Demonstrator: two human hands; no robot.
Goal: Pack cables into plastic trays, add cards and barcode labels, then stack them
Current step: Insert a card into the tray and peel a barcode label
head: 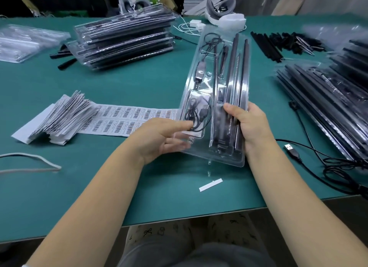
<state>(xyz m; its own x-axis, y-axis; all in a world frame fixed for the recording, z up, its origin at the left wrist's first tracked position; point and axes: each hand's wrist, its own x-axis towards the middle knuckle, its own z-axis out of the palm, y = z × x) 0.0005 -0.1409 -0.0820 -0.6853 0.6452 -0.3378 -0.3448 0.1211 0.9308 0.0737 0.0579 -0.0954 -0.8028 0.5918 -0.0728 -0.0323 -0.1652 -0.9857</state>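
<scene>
Two bare hands hold one clear plastic tray [217, 91] tilted above the green surface [139, 77]. The right hand [251, 125] grips its near right edge, thumb on top of the black rods. The left hand [163, 137] supports the near left corner with relaxed fingers beside the coiled cable [196, 115]. Barcode labels [127, 117] lie just left; packed stacks [125, 37] sit farther back.
</scene>
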